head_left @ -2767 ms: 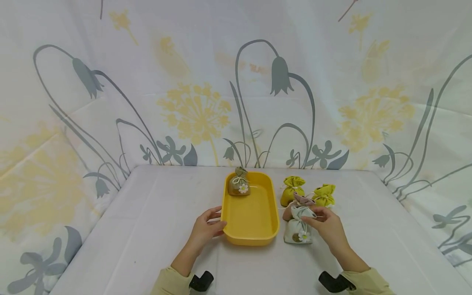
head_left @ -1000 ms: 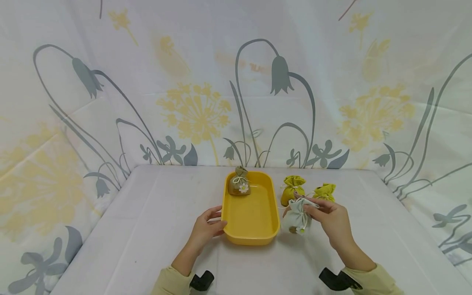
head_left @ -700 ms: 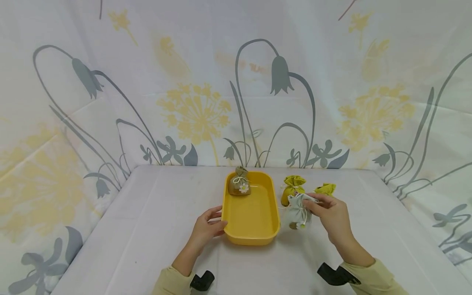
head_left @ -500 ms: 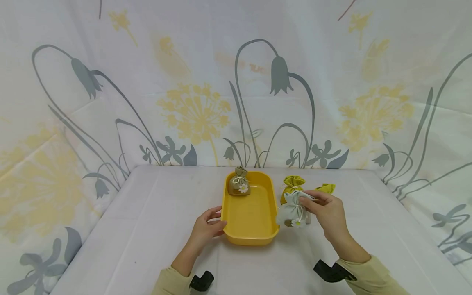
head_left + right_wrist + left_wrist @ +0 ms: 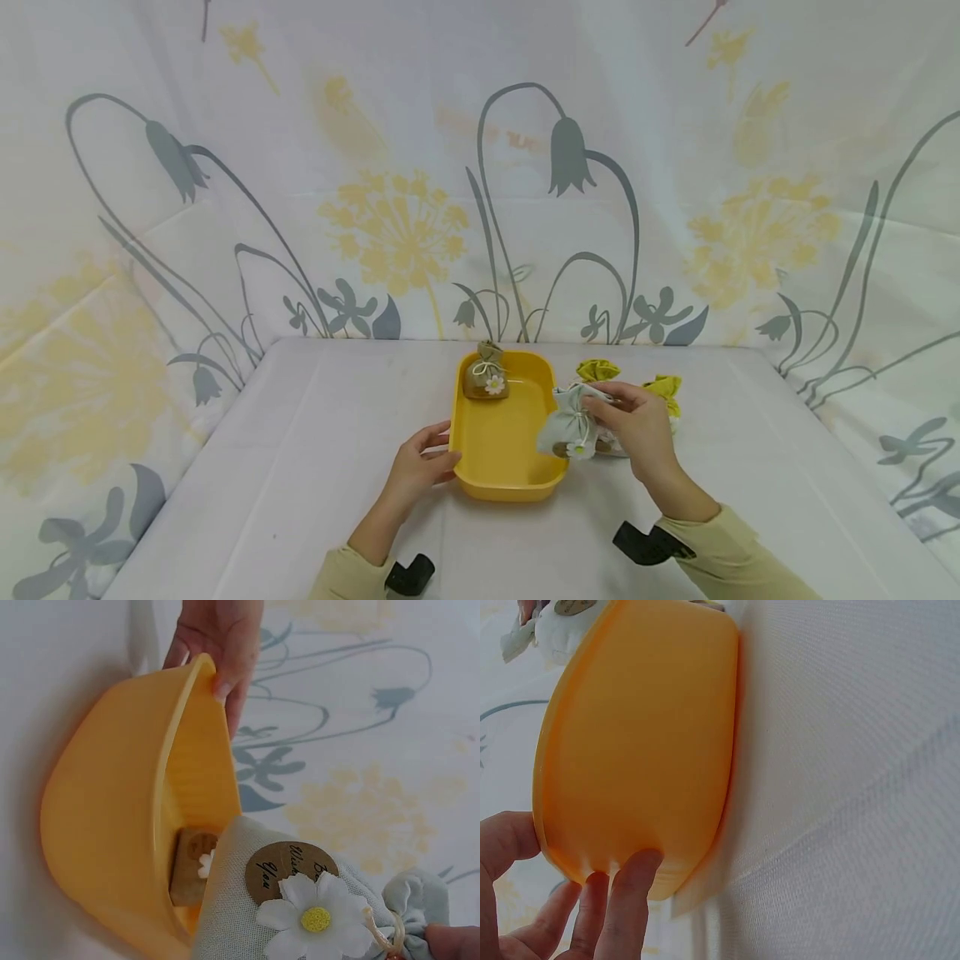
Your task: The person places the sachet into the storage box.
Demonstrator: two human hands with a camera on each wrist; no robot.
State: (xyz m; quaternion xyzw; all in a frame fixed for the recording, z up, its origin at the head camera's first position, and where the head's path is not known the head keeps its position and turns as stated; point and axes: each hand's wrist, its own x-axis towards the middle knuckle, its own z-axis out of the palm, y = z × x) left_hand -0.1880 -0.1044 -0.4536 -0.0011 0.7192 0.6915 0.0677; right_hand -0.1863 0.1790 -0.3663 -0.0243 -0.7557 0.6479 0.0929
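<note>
My right hand [image 5: 641, 429] pinches the gathered neck of a pale grey-green drawstring pouch [image 5: 566, 433], which hangs over the right rim of the yellow tray [image 5: 495, 454]. A white daisy [image 5: 316, 920] and a round brown tag [image 5: 289, 868] decorate its front. My left hand [image 5: 422, 458] grips the tray's left side, thumb over the rim and fingers [image 5: 634, 889] against the outer wall. Inside the tray's far left corner stands a brownish pouch [image 5: 483, 383] with a white daisy.
Two yellow-green pouches [image 5: 597, 369] stand right of the tray, partly hidden by my right hand and the held pouch. Behind that pouch shows the lower part of another pouch [image 5: 611, 447]. A white cloth covers the table [image 5: 315, 433]; a flower-printed curtain [image 5: 420, 83] hangs behind.
My right hand has lifted the pale pouch off the table and carried it left, from beside the tray to over its right rim. My left hand and the tray have stayed put.
</note>
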